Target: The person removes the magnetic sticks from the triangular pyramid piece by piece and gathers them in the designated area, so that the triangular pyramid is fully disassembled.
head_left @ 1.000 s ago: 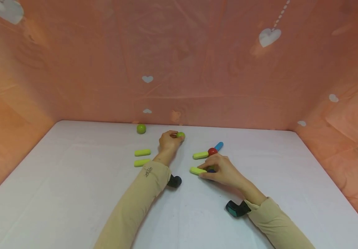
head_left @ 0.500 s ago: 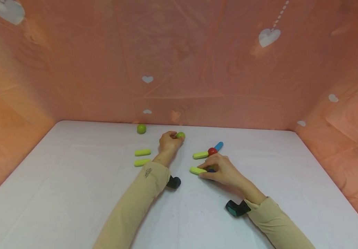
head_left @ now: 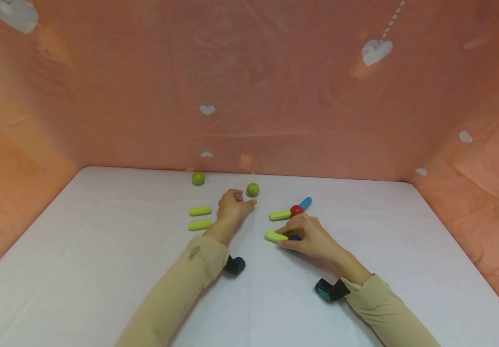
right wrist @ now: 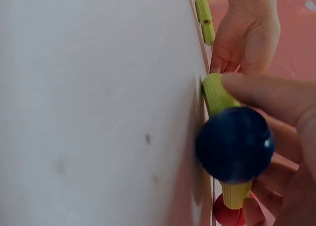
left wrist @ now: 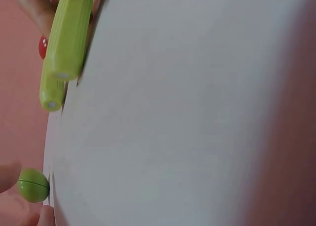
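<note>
My right hand pinches a yellow-green rod between thumb and fingers, low over the table. A dark blue ball sits at the rod's end, and a second green piece shows past the ball in the right wrist view. My left hand holds nothing; its thumb and fingers are spread just short of a green ball. That ball shows a seam in the left wrist view. Behind my right hand, another yellow-green rod meets a red ball, which a blue rod also joins.
Two loose yellow-green rods lie left of my left hand. A second green ball rests near the back edge of the white table. Orange sheeting with hearts rises behind and at the sides.
My left hand has let go of the green ball and drawn back slightly toward me and left. The ball stays in place. My right hand keeps its hold with no visible movement.
</note>
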The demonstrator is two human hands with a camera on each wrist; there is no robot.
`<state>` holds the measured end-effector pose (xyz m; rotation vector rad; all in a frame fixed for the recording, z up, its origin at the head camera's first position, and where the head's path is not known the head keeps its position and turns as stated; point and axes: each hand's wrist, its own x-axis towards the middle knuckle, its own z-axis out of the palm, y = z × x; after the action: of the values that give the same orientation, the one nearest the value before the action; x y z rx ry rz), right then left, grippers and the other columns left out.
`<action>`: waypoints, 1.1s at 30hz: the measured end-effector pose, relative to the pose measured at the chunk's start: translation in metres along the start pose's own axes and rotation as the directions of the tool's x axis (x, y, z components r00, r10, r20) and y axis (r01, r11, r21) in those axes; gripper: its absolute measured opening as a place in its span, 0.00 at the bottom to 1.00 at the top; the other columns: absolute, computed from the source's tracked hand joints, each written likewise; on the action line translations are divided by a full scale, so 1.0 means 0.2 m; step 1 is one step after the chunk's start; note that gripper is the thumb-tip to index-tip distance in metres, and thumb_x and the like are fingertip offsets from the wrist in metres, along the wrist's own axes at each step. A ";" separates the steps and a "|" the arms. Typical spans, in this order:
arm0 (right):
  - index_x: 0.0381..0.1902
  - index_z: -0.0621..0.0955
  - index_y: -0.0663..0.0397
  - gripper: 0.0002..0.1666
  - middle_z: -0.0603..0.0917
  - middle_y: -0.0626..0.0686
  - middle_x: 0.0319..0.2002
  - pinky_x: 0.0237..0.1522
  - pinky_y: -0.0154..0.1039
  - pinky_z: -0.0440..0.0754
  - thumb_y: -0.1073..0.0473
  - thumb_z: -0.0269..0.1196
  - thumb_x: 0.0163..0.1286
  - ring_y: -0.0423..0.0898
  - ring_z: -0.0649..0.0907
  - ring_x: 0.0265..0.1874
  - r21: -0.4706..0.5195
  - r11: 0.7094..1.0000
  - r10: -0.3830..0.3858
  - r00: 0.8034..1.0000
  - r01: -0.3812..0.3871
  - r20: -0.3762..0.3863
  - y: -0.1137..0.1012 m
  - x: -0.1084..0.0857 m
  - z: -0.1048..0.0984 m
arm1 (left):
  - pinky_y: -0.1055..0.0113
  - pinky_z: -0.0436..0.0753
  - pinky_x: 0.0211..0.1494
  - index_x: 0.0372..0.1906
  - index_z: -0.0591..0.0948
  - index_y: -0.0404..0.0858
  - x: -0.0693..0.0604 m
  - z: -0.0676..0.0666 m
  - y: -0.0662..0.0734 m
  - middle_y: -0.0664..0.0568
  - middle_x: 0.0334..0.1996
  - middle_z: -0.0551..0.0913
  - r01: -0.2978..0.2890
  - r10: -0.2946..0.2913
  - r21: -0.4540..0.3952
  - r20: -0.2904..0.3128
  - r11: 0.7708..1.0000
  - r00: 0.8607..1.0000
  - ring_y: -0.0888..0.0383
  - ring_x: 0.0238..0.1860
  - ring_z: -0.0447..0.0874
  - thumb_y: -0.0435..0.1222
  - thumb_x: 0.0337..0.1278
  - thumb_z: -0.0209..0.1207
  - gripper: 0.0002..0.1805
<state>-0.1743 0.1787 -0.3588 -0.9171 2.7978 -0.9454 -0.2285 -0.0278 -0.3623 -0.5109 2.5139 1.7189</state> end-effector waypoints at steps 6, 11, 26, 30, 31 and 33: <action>0.45 0.86 0.50 0.18 0.84 0.44 0.41 0.49 0.45 0.65 0.51 0.71 0.57 0.45 0.77 0.48 0.030 1.000 0.006 0.999 -0.008 0.038 -0.02 -0.01 0.00 | 0.57 0.76 0.57 0.53 0.77 0.34 -0.04 -0.03 -0.03 0.41 0.50 0.79 -0.005 0.004 0.014 0.059 1.000 0.998 0.48 0.52 0.76 0.39 0.49 0.69 0.25; 0.46 0.86 0.51 0.20 0.85 0.46 0.45 0.52 0.47 0.67 0.50 0.71 0.57 0.46 0.78 0.49 0.015 1.000 -0.015 0.999 0.015 0.041 -0.02 -0.01 0.01 | 0.57 0.75 0.59 0.51 0.78 0.34 -0.09 -0.06 -0.04 0.42 0.49 0.80 -0.038 0.029 0.070 0.133 0.997 0.991 0.48 0.53 0.77 0.40 0.49 0.69 0.24; 0.48 0.84 0.52 0.23 0.81 0.49 0.50 0.60 0.58 0.70 0.56 0.74 0.53 0.50 0.74 0.56 0.056 0.995 -0.081 0.995 0.078 0.055 0.01 -0.05 -0.07 | 0.67 0.75 0.43 0.42 0.84 0.38 -0.19 -0.11 -0.08 0.50 0.34 0.82 -0.227 0.149 0.158 0.395 0.961 0.907 0.58 0.35 0.76 0.36 0.45 0.71 0.16; 0.47 0.84 0.51 0.21 0.82 0.48 0.50 0.60 0.59 0.70 0.56 0.73 0.54 0.51 0.74 0.57 0.057 0.994 -0.095 0.993 0.091 0.072 0.02 -0.06 -0.08 | 0.66 0.76 0.46 0.44 0.84 0.39 -0.21 -0.11 -0.08 0.52 0.38 0.83 -0.263 0.167 0.144 0.473 0.954 0.865 0.59 0.38 0.77 0.34 0.47 0.70 0.16; 0.47 0.84 0.51 0.20 0.83 0.47 0.49 0.60 0.59 0.69 0.57 0.73 0.54 0.52 0.74 0.57 0.058 0.993 -0.102 0.992 0.098 0.073 0.02 -0.06 -0.08 | 0.66 0.76 0.46 0.44 0.84 0.39 -0.21 -0.11 -0.08 0.52 0.40 0.84 -0.273 0.173 0.141 0.486 0.952 0.856 0.59 0.39 0.77 0.34 0.47 0.70 0.16; 0.46 0.85 0.50 0.18 0.84 0.45 0.48 0.61 0.60 0.69 0.57 0.73 0.55 0.53 0.74 0.58 0.056 0.992 -0.115 0.990 0.110 0.077 0.02 -0.06 -0.08 | 0.67 0.77 0.46 0.45 0.84 0.39 -0.22 -0.11 -0.08 0.53 0.41 0.84 -0.298 0.190 0.140 0.507 0.944 0.841 0.60 0.40 0.77 0.35 0.48 0.70 0.16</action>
<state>-0.1706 0.1967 -0.3498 -1.0902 2.6672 -0.9668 -0.1794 -0.0430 -0.3591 0.2530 2.4059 1.3827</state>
